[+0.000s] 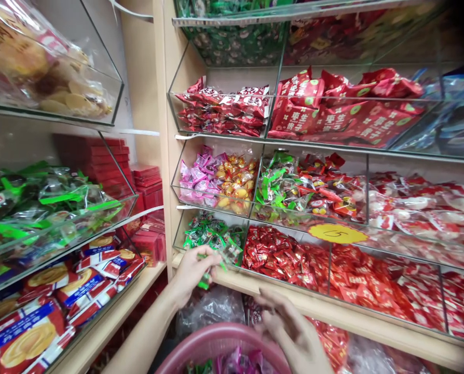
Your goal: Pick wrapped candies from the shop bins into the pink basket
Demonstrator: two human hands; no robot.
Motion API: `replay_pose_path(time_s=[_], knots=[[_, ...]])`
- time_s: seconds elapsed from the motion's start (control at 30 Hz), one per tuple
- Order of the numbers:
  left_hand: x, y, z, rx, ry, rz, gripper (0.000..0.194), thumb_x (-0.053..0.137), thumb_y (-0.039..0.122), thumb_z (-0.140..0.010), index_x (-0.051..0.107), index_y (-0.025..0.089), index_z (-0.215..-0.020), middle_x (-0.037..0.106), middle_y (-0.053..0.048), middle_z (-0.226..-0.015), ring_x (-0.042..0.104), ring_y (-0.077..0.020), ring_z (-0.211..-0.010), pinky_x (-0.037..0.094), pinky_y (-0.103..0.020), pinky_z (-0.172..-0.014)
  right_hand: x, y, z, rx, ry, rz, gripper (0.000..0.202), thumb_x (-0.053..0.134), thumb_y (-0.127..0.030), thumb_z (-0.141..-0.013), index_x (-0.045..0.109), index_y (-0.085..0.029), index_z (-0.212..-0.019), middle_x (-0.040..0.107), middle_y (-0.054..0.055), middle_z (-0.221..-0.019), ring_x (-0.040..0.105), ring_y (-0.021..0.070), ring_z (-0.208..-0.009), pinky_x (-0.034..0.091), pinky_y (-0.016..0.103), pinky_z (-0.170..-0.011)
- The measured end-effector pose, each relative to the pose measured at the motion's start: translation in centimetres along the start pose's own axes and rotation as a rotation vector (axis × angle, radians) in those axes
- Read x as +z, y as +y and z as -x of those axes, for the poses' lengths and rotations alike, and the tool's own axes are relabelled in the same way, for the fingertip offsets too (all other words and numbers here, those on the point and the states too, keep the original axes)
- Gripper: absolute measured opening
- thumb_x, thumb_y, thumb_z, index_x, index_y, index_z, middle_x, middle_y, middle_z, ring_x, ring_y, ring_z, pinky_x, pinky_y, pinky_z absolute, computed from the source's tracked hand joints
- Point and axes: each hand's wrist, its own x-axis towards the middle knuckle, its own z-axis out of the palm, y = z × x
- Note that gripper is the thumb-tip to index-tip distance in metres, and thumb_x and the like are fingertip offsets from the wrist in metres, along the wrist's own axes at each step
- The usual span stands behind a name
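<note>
My left hand [196, 270] is closed on green-wrapped candy at the front edge of the lowest bin, where green-wrapped candies [212, 231] lie. Bits of green wrapper show below and beside its fingers. My right hand [286, 324], smeared by motion, hovers over the right rim of a pink basin [216, 332]; what its fingers hold, if anything, cannot be made out. Inside the basin are purple-wrapped candies [242, 361] and some green ones. Red-wrapped candies [274, 257] fill the bin just right of the green ones.
Glass-fronted shelves of packaged sweets rise ahead, with a yellow price tag [338, 233] on one. At left, more shelves hold blue-and-red biscuit packs [27, 337] and green packets [60, 195]. A wooden ledge [325, 306] runs before the lowest bins, above clear plastic bags [212, 309].
</note>
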Motion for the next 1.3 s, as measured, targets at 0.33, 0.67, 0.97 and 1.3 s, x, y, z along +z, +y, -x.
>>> replay_pose_path(time_s=[0.33, 0.67, 0.97, 1.3], knots=[[1.1, -2.1, 5.5, -0.170, 0.012, 0.244, 0.028, 0.065, 0.041, -0.069, 0.057, 0.015, -0.074, 0.057, 0.002, -0.052, 0.048, -0.0075, -0.043, 0.038, -0.017, -0.042, 4.0, -2.3, -4.1, -0.090, -0.160, -0.019, 0.032, 0.060, -0.040, -0.078, 0.059, -0.017, -0.101, 0.060, 0.003, -0.075, 0.057, 0.0143, -0.066, 0.048, 0.024, -0.058], [2.0, -2.8, 6.7, -0.279, -0.099, 0.506, 0.039, 0.062, 0.042, -0.074, 0.059, 0.016, -0.103, 0.054, 0.003, -0.052, 0.046, -0.0056, -0.043, 0.035, -0.015, -0.039, 3.6, -0.9, -1.7, -0.570, -0.272, 0.382, 0.023, 0.046, -0.020, -0.086, 0.053, -0.025, -0.106, 0.047, 0.008, -0.125, 0.047, 0.0189, -0.116, 0.043, 0.030, -0.094], [1.3, -2.0, 7.6, -0.244, -0.091, 0.488, 0.042, 0.063, 0.036, -0.074, 0.059, 0.019, -0.112, 0.057, 0.001, -0.064, 0.048, -0.0061, -0.051, 0.038, -0.016, -0.044, 4.3, -1.2, -1.3, -0.350, -0.260, 0.173, 0.013, 0.052, -0.026, -0.085, 0.054, -0.023, -0.098, 0.046, 0.008, -0.125, 0.048, 0.0206, -0.114, 0.042, 0.033, -0.094], [0.6, -3.2, 7.7, -0.424, -0.004, 0.702, 0.047, 0.052, 0.054, -0.076, 0.059, 0.020, -0.108, 0.065, -0.002, -0.080, 0.058, -0.0114, -0.062, 0.043, -0.019, -0.052, 5.1, -0.5, -0.8, -0.455, -0.249, 0.283, 0.024, 0.056, -0.021, -0.082, 0.057, -0.029, -0.105, 0.051, 0.005, -0.122, 0.048, 0.0205, -0.113, 0.041, 0.032, -0.095]])
